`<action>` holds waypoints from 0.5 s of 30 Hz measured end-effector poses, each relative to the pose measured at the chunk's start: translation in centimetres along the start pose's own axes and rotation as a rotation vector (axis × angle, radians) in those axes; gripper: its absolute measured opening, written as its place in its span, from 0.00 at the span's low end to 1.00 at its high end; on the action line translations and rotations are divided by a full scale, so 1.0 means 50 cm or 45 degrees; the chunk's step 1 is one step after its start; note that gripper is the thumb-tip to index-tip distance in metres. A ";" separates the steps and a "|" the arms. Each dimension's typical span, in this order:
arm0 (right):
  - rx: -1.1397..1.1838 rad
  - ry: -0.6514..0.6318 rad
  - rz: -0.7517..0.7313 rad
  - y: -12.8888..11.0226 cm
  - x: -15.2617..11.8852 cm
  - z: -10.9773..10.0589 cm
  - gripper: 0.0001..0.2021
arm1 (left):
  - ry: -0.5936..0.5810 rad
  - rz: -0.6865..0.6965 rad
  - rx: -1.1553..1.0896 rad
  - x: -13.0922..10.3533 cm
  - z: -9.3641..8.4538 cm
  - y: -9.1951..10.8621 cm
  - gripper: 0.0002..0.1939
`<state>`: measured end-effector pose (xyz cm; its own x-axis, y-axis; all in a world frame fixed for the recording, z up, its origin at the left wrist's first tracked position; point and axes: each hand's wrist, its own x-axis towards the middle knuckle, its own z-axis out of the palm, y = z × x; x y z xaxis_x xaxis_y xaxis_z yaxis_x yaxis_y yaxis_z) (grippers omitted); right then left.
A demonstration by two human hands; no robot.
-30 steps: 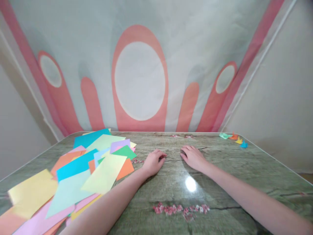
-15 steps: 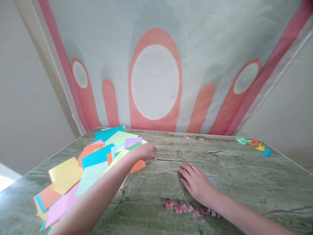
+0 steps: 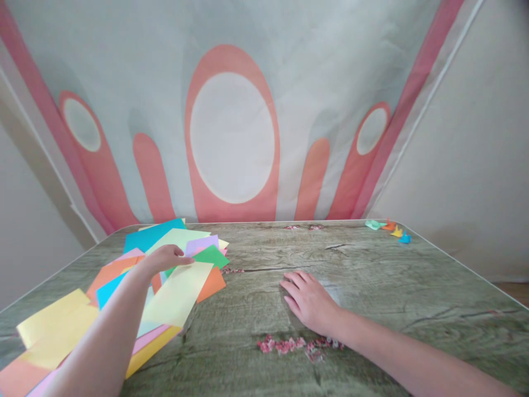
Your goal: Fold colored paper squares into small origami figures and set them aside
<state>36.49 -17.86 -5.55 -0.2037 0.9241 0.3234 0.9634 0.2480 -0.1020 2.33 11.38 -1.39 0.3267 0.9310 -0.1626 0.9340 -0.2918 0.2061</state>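
- The left hand (image 3: 168,256) is held over the pile of coloured paper (image 3: 109,273) in the left of the frame, with its back turned upward.
- Its fingers are curled and its thumb is stretched out toward the centre of the frame; a small gap is seen between thumb and forefinger.
- The thumb tip is set at the upper edge of the pale yellow sheet (image 3: 177,298); whether that sheet is pinched or only touched cannot be told, as the other fingers are hidden.
- Just beyond the thumb, a green sheet (image 3: 212,256) and a purple sheet (image 3: 201,244) are seen, with an orange sheet (image 3: 211,285) partly covered by the pale yellow one.
- Part of the pile is covered by the left forearm.
- The right hand (image 3: 308,300) is laid palm down on the wood-patterned table (image 3: 248,314), right of the frame's centre; its fingers are loosely spread, and nothing is seen gripped.
- Beside the right wrist, a pink flower print (image 3: 285,345) is shown on the tabletop.
- Four small folded paper figures (image 3: 397,231) in green, orange, yellow and blue are lined up at the table's far corner, right of the frame.
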 end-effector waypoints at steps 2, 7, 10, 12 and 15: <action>0.009 -0.001 0.006 0.000 -0.001 0.001 0.15 | 0.005 -0.044 -0.018 -0.003 0.001 -0.008 0.34; 0.012 0.008 0.001 0.001 -0.001 0.004 0.15 | -0.034 -0.132 -0.043 -0.012 0.001 -0.007 0.40; 0.010 0.012 -0.002 0.001 -0.002 0.005 0.15 | 0.016 -0.157 -0.103 -0.015 -0.002 -0.005 0.40; 0.012 0.012 -0.005 0.002 -0.002 0.006 0.15 | 0.054 -0.161 -0.168 -0.020 -0.006 -0.005 0.39; 0.019 0.030 -0.014 0.004 -0.003 0.008 0.15 | 0.089 -0.172 -0.230 -0.028 -0.016 -0.008 0.37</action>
<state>36.65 -17.85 -5.98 -0.2098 0.9143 0.3463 0.9584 0.2625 -0.1124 1.38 10.37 -0.50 0.1834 0.9738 -0.1345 0.9255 -0.1250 0.3575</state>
